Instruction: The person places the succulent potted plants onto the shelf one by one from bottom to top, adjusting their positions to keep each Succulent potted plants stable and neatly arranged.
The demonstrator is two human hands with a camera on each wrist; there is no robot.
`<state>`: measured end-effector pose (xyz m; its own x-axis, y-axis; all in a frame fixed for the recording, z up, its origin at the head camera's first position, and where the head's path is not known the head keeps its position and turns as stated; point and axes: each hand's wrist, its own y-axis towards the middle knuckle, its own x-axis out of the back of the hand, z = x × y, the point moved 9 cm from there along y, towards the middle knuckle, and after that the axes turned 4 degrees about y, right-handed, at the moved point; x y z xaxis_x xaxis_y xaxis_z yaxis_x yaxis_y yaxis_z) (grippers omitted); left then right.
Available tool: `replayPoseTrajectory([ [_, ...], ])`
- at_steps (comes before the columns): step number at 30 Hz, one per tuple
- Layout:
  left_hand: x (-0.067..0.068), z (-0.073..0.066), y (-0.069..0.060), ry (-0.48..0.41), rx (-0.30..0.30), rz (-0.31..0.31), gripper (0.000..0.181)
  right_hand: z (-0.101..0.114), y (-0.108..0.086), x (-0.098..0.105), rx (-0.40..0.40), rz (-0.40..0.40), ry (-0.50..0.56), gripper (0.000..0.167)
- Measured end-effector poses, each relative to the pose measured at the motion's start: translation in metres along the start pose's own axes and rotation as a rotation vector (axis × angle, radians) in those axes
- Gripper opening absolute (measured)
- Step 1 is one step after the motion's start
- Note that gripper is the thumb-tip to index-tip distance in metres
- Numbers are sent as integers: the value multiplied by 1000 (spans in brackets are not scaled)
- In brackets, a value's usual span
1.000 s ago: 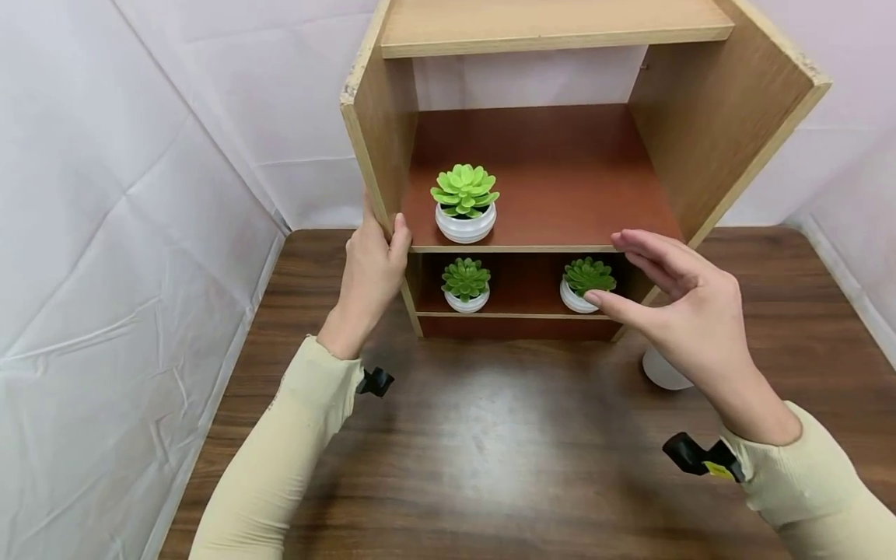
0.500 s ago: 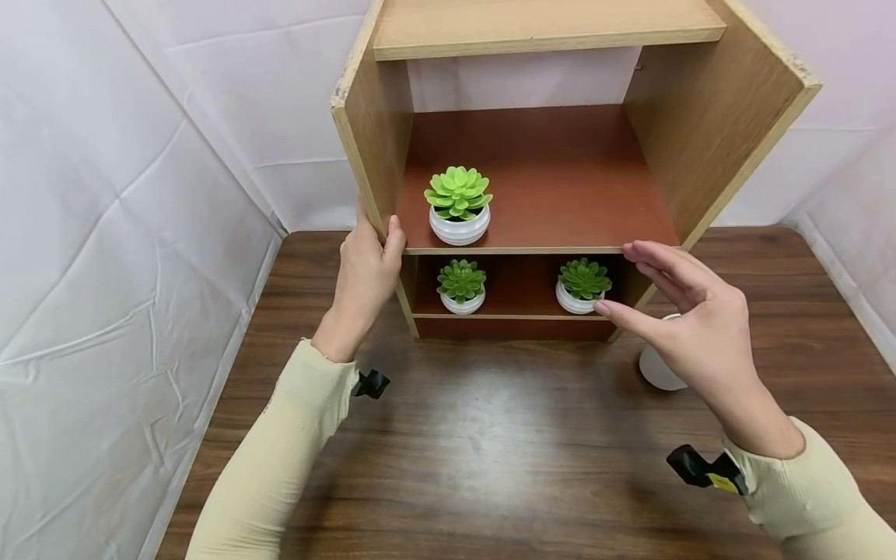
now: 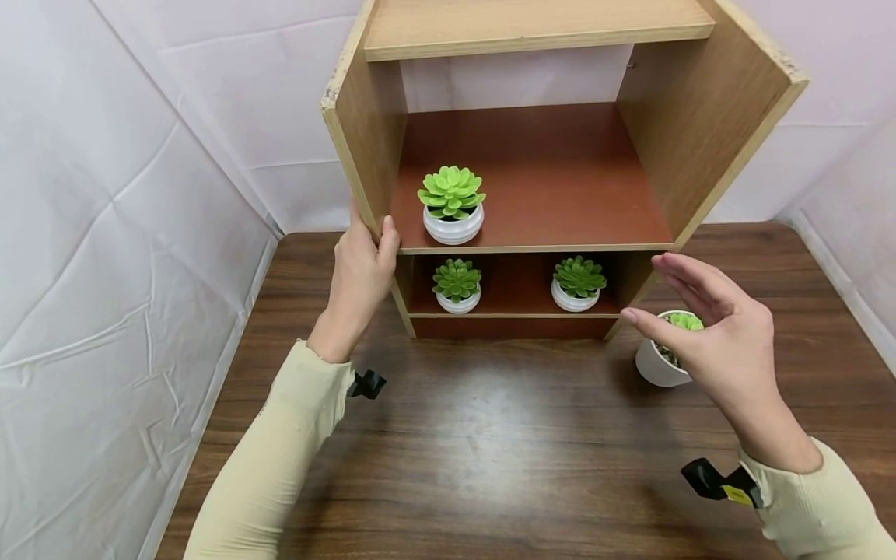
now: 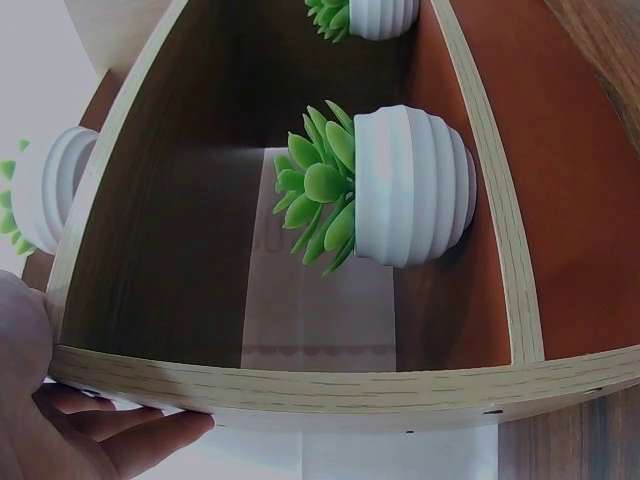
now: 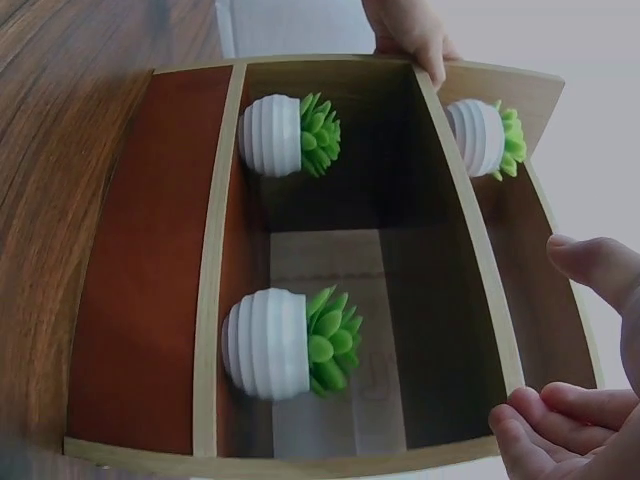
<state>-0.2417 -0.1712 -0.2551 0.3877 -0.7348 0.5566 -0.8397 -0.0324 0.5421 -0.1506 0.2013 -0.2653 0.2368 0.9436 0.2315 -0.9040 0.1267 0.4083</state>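
Note:
A wooden shelf unit (image 3: 560, 171) with red-brown boards stands upright on the table. My left hand (image 3: 360, 276) grips its left side panel, thumb on the front edge and fingers on the outer face. My right hand (image 3: 728, 342) is held off the front right of the unit, thumb and fingers spread apart with nothing between them. On the upper board at the left sits a light green succulent in a ribbed white pot (image 3: 453, 206). The lower board holds two darker potted succulents, one at the left (image 3: 457, 286) and one at the right (image 3: 577, 284).
Partly hidden behind my right hand, another succulent in a plain white pot (image 3: 658, 365) stands on the wood-grain table (image 3: 476, 451), right of the unit. White cloth walls (image 3: 140, 233) enclose the table at the back and sides.
My right hand has moved right and slightly down, away from the lower right succulent. The plant in the plain white pot now shows more. My left hand keeps its grip on the side panel.

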Motion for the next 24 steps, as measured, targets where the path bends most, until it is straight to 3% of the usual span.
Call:
replayPoseTrajectory([
  [12, 0, 2, 0, 7, 12, 1, 39, -34, -11, 18, -89, -32, -92, 71],
  [24, -2, 3, 0, -1, 27, 12, 40, -58, -19, 30, -118, -47, -152, 74],
])
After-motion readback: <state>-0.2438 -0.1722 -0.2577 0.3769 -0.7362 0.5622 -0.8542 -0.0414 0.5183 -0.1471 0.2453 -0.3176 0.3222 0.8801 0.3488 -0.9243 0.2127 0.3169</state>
